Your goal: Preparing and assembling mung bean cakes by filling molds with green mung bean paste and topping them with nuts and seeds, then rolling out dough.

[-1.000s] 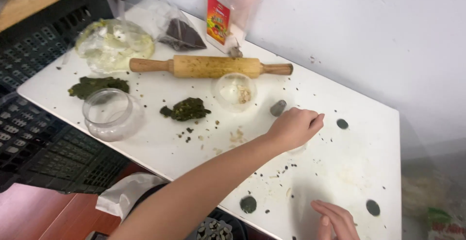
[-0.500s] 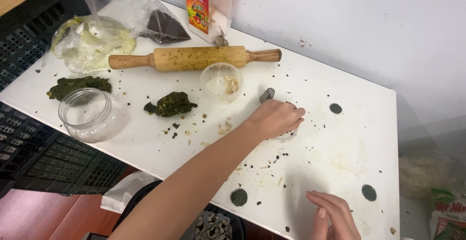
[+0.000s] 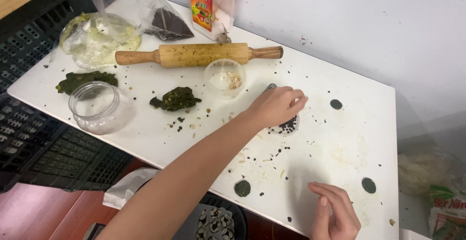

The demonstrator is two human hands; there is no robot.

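Observation:
My left hand (image 3: pixel 275 106) reaches across the white table (image 3: pixel 340 147) and hovers with fingers bunched downward over a small clear dish of black seeds (image 3: pixel 287 126), hiding most of it. Whether it pinches any seeds is hidden. My right hand (image 3: pixel 335 214) rests at the table's front edge, fingers loosely curled and holding nothing. It lies between two flat dark green discs (image 3: pixel 242 188) (image 3: pixel 369 185). A third disc (image 3: pixel 336 104) lies beyond the dish. A lump of dark green dough (image 3: pixel 178 98) sits left of my left hand.
A wooden rolling pin (image 3: pixel 199 54), a small clear bowl of pale seeds (image 3: pixel 224 78), a clear jar on its side (image 3: pixel 99 106), another green lump (image 3: pixel 85 80), plastic bags (image 3: pixel 99 41) and a red-labelled jar (image 3: pixel 206 7) fill the table's left and back. Black crates (image 3: pixel 29 138) stand left.
My left hand has stayed over the seed dish. My right hand has come slightly further onto the table with its fingers curled more. The camera has shifted.

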